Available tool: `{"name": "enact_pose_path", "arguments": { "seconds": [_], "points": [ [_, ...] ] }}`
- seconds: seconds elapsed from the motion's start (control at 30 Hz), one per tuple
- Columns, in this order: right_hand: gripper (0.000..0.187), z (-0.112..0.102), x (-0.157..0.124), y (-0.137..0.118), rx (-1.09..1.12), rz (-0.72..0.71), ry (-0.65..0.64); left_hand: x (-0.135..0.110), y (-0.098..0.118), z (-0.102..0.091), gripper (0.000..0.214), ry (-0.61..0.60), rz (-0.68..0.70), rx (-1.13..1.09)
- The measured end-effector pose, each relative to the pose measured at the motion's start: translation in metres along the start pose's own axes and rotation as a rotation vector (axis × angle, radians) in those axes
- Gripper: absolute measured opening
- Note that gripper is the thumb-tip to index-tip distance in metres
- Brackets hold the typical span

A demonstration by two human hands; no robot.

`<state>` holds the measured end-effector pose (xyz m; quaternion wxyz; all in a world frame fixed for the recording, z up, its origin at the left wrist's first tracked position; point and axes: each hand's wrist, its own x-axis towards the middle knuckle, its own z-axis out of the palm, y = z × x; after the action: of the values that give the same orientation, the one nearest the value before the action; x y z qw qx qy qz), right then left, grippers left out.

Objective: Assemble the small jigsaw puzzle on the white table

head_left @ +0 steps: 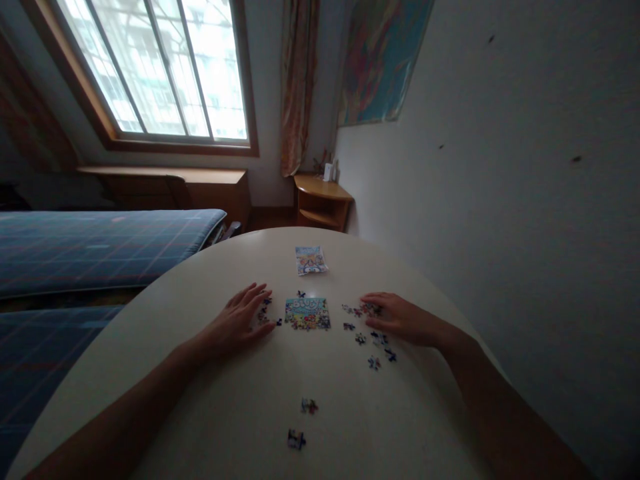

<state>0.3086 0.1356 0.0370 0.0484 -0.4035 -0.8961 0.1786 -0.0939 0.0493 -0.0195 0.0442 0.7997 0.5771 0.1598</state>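
A partly joined colourful jigsaw (307, 313) lies in the middle of the white table (210, 400). My left hand (241, 317) rests flat to its left, fingers spread, fingertips beside a few loose pieces (264, 312). My right hand (397, 317) lies to the jigsaw's right, fingers bent over a small cluster of pieces (369, 309); whether it grips one I cannot tell. Several loose pieces (379, 347) are scattered below the right hand. Two more pieces (309, 405) (296, 439) lie nearer me.
A small picture card (311, 260) lies beyond the jigsaw. A bed with a blue checked cover (90, 247) stands at the left. A wooden corner shelf (320, 200) is by the far wall, and a white wall (500, 200) runs along the right.
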Motion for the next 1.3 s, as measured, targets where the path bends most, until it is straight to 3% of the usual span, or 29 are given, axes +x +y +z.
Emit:
{"name": "enact_pose_path", "arguments": {
  "seconds": [0.1,0.2,0.3,0.47,0.6,0.7,0.87,0.97,1.03,1.3],
  "points": [
    [0.11,0.009,-0.003,0.003,-0.028,0.054,-0.032,-0.001,0.006,-0.002,0.077,-0.014,0.029,0.026],
    [0.118,0.025,0.001,0.0,-0.067,0.085,-0.056,0.0,0.006,-0.002,0.075,-0.004,0.037,0.021],
    [0.104,0.033,0.007,-0.007,-0.073,0.089,-0.035,0.0,0.005,0.0,0.073,0.002,0.043,0.02],
    [0.067,0.025,0.01,-0.021,-0.05,0.023,0.074,-0.001,0.005,0.0,0.074,0.003,0.048,0.03],
    [0.036,0.019,0.01,-0.033,0.007,-0.072,0.059,-0.002,0.006,-0.002,0.076,-0.007,0.063,0.026],
    [0.022,0.018,0.011,-0.039,0.065,-0.127,0.058,-0.001,0.012,-0.007,0.076,-0.014,0.08,0.015],
    [0.015,0.014,0.012,-0.04,0.073,-0.161,0.142,-0.003,0.055,-0.024,0.06,0.003,0.234,-0.099],
    [0.014,0.015,0.014,-0.039,0.048,-0.186,0.198,-0.009,0.09,-0.033,0.032,-0.171,0.328,-0.219],
    [0.013,0.017,0.015,-0.037,0.033,-0.206,0.216,-0.013,0.109,-0.036,0.029,-0.254,0.341,-0.246],
    [0.005,0.034,0.021,-0.047,-0.04,-0.248,0.274,-0.018,0.136,-0.04,0.01,-0.393,0.277,-0.252]
  ]
}}
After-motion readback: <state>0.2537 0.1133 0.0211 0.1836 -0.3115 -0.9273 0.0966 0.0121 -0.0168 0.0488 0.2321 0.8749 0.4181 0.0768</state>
